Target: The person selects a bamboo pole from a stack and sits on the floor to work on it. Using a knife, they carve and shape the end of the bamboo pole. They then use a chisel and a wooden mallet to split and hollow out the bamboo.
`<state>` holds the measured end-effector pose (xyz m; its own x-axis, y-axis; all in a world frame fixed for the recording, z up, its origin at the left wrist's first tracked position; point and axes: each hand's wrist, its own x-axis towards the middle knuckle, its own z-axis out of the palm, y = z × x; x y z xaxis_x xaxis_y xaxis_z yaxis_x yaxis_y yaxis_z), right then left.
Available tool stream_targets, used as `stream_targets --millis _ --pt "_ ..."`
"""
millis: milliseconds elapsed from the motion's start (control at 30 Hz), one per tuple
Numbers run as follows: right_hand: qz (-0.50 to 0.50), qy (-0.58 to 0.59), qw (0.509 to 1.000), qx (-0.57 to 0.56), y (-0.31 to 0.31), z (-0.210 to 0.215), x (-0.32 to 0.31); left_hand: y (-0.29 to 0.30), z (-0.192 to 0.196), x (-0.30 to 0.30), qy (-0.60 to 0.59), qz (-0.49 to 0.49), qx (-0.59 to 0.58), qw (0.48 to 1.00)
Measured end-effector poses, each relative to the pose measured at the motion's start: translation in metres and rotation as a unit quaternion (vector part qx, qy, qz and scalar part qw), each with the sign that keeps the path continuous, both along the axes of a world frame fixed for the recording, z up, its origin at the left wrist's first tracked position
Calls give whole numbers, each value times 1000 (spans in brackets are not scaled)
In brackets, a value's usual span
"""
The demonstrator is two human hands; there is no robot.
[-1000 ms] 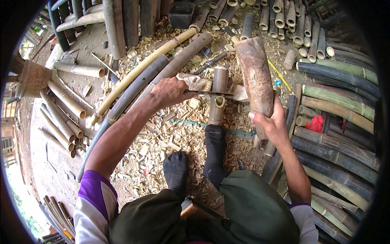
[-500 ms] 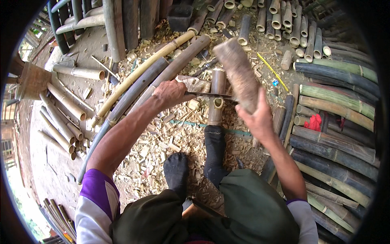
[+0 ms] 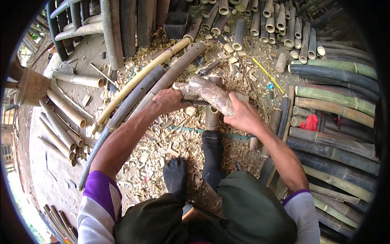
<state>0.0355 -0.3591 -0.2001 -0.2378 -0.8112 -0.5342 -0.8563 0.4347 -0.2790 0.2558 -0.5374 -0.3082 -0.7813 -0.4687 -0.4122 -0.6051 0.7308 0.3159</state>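
My left hand [image 3: 168, 100] is closed round the handle of a dark knife [image 3: 196, 102], whose blade lies across a short bamboo piece [image 3: 212, 118]. My right hand [image 3: 245, 114] grips the near end of a rough wooden club [image 3: 211, 95]. The club slants over the blade and the bamboo, hiding the blade's far part; whether it touches the blade I cannot tell. My dark-socked right foot [image 3: 212, 150] rests against the near end of the bamboo. Behind the club a pale wood block [image 3: 181, 87] shows in part.
Wood chips [image 3: 146, 154] litter the ground. Long poles [image 3: 136, 93] lie at the left, near cut bamboo tubes [image 3: 57, 122]. Bamboo lengths [image 3: 333, 142] are stacked at the right, with a red cloth [image 3: 310, 122] on them. Beyond are a yellow tape measure [image 3: 268, 75] and a black bucket [image 3: 175, 26].
My right hand has brought the club down from its raised tilt to lie over the knife and bamboo. My left hand still holds the knife across the bamboo. The view has shifted slightly.
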Motion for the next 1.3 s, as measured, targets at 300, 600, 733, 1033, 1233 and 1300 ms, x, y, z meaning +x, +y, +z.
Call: stream_targets --millis 300,600,733,1033,1233,1300 --pt "-77 -120 969 -203 14 -18 11 -14 -23 8 47 -14 18 999" --pt "-228 -488 830 -143 25 5 -26 50 -11 51 267 -24 -177 947" --pt "-232 -394 873 -171 36 -4 -49 65 -14 53 172 31 -80 981" --pt "233 -21 940 -247 42 -10 -31 53 -5 47 -30 1 -43 999" --pt "460 191 845 -193 37 -46 -77 55 -6 32 -37 -21 -50 998" --pt "477 156 813 -296 33 -44 -59 52 -6 41 -48 -15 -57 997"
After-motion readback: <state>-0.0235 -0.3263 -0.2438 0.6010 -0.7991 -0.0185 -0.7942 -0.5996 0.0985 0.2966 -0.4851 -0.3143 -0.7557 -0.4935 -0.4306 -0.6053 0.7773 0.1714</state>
